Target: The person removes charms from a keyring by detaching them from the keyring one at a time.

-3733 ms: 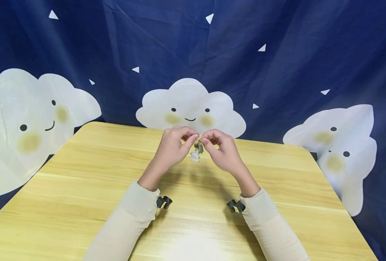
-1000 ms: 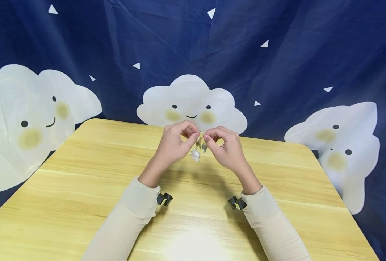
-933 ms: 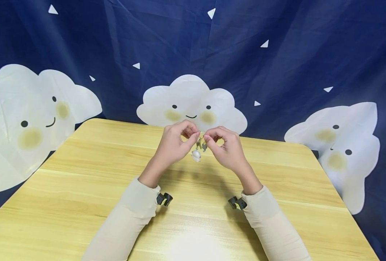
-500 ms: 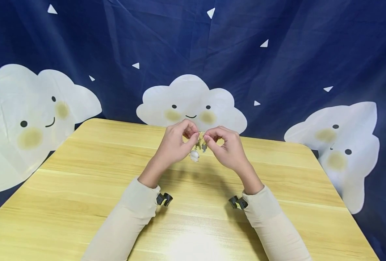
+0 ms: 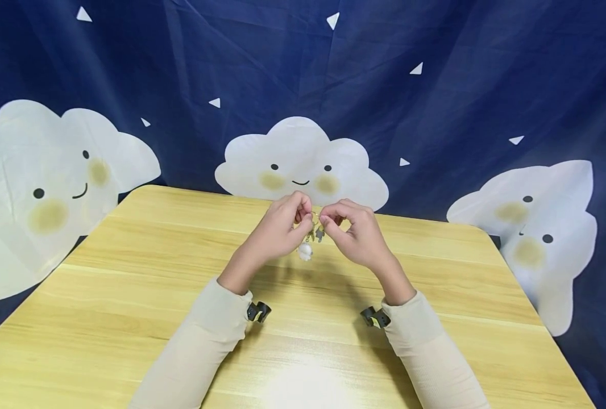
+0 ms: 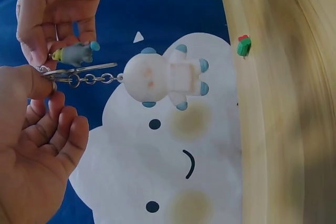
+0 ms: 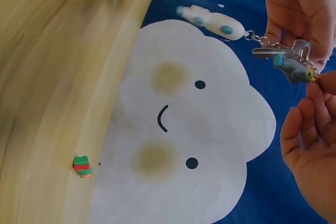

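My left hand (image 5: pixel 281 227) pinches a key ring (image 5: pixel 316 215) above the table. A key (image 7: pixel 269 52) and a short silver chain hang from it. On that chain dangles a white figure charm (image 6: pixel 149 77) with blue ears and feet. Facing it, my right hand (image 5: pixel 356 233) pinches the top loop of a grey figure charm (image 6: pixel 76 54) with a yellow head part. That charm (image 7: pixel 294 70) hangs beside the key. The fingertips of both hands almost meet. They hide where the grey charm's loop and the ring come together.
A small green and red object (image 6: pixel 244 46) lies on the wooden table (image 5: pixel 180 272) near its far edge; my hands hide it in the head view. Behind the table hangs a dark blue cloth (image 5: pixel 282 62) with white clouds.
The charms hung bunched at first; now the grey one hangs apart from the white. Lately my left hand has dipped and its fingers have curled more, lowering the white charm. The right hand barely moved.
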Motion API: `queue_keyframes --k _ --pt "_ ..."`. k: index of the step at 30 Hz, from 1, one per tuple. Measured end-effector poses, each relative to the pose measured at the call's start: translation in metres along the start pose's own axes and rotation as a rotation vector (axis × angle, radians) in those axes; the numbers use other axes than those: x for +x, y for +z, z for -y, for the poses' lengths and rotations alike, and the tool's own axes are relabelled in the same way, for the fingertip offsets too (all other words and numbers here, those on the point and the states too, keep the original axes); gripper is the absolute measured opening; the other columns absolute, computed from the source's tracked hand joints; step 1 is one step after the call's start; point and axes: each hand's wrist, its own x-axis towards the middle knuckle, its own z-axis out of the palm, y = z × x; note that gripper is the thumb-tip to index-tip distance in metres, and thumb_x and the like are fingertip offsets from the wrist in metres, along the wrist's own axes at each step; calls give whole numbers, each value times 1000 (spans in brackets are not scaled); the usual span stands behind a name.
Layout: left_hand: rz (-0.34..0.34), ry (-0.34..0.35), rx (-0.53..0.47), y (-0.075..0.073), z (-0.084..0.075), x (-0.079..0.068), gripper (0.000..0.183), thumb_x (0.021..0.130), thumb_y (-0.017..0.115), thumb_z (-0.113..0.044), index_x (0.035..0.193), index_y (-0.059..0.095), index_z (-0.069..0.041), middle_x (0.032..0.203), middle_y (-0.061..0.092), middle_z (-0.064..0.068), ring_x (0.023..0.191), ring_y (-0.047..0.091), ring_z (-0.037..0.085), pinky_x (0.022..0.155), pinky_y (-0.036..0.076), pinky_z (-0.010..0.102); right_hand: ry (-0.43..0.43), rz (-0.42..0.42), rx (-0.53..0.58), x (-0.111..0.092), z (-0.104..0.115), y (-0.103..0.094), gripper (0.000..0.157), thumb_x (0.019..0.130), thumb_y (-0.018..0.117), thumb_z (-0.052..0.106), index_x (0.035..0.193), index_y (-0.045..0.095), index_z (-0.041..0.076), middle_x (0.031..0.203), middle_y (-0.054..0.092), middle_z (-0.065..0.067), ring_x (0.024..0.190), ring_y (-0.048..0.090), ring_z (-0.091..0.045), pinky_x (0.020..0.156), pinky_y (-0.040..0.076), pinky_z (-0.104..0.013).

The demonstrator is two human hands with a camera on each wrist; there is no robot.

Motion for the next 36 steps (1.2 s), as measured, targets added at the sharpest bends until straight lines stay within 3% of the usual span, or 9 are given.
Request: queue_keyframes --k 6,11,21,28,36 --pt "45 33 34 -1 2 0 7 85 51 -8 89 47 -13 82 49 -2 76 48 16 66 42 26 30 61 -17 0 1 -2 14 89 57 8 80 66 13 75 59 7 67 53 -8 59 45 -25" --pt "69 56 13 -3 2 0 7 88 52 -8 92 49 -13 85 51 -3 80 49 12 71 45 24 58 91 -1 0 0 -4 14 89 56 7 80 66 12 75 60 7 66 54 -8 59 47 -28" --pt "67 187 55 -11 3 0 4 93 52 -8 94 55 -10 90 56 -1 85 50 13 76 44 25 93 104 36 -1 -1 -6 15 90 58 6 82 66 16 77 61 9 67 56 -8 60 48 -27" --pt "89 225 69 -10 2 1 5 93 53 -3 94 55 -7 92 56 1 87 48 15 78 43 26 171 92 85 -1 -2 -6 14 88 58 -3 85 67 7 74 63 0 60 52 -16 54 44 -27" --pt "-2 202 73 -10 -2 1 5 93 61 -14 97 61 -10 89 61 -2 82 53 11 72 47 25 294 85 107 8 39 -19 10 88 56 -5 86 66 -2 71 62 -13 51 48 -14 48 43 -25"
